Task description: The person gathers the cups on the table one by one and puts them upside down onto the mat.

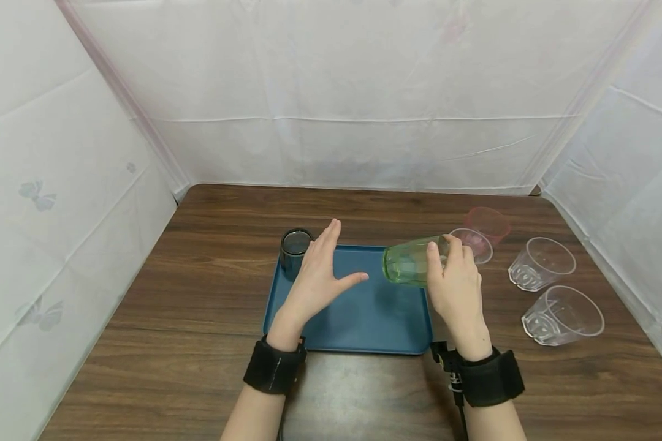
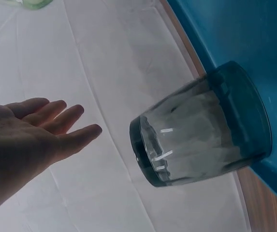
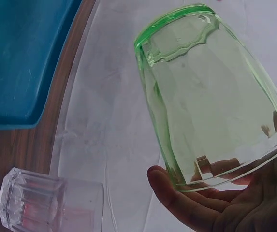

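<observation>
My right hand (image 1: 456, 288) grips a green glass (image 1: 414, 261) near its rim, above the right part of a blue tray (image 1: 358, 318). The glass lies tilted on its side in the air, its thick base pointing left; in the right wrist view the fingers curl round the rim end of the green glass (image 3: 206, 101). Empty, with fingers straight and thumb spread, my left hand (image 1: 314, 282) hovers over the tray's left part. Beside it a dark grey glass (image 1: 293, 260) stands upside down in the tray's far left corner, apart from the fingers in the left wrist view (image 2: 201, 130).
Right of the tray, two clear glasses (image 1: 534, 269) stand upright on the wooden table (image 1: 198, 294). Farther back, another clear glass (image 1: 477, 245) overlaps a pink glass (image 1: 491, 223), partly behind my right hand. White sheeting (image 1: 331, 147) walls the back and both sides.
</observation>
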The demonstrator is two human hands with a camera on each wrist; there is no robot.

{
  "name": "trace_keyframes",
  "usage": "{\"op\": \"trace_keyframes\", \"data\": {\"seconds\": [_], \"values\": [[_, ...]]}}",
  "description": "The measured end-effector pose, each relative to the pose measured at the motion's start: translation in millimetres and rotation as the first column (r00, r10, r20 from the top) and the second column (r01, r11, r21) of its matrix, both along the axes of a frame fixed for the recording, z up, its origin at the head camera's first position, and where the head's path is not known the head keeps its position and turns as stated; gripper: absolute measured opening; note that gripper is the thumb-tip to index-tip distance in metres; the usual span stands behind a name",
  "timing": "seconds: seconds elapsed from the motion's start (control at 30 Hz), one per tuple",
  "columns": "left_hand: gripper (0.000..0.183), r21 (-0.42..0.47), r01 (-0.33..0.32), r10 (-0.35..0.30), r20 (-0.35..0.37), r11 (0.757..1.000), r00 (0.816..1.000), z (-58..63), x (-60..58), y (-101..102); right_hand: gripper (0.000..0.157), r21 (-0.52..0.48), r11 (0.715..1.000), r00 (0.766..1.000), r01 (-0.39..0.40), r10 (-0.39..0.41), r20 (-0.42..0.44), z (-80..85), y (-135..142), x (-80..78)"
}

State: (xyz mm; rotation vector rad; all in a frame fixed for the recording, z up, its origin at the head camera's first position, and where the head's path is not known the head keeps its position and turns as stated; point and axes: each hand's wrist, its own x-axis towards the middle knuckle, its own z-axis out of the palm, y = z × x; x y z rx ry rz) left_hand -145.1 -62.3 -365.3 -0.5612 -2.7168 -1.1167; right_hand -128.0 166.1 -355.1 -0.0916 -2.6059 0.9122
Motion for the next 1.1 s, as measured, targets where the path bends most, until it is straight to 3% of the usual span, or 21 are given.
{"op": "trace_keyframes", "data": {"seconds": [0.33,0.67,1.1], "values": [[0.095,-0.018,0.02,-0.02,0.006,1.0,1.0,0.1,2.3,2.8,0.059,-0.023,0.998,0.998,-0.058,0.058,-0.018,-2.5,-4.3,1.0],[0.098,0.003,0.081,-0.081,0.05,0.997,0.996,-0.1,5.4,8.1,0.054,-0.049,0.987,0.984,-0.155,0.15,-0.094,-3.8,-6.7,-0.9],[0.095,0.005,0.166,-0.166,0.08,0.986,0.983,0.2,7.2,12.5,0.056,-0.1,0.973,0.978,-0.208,0.205,-0.039,-2.7,-11.2,0.7]]}}
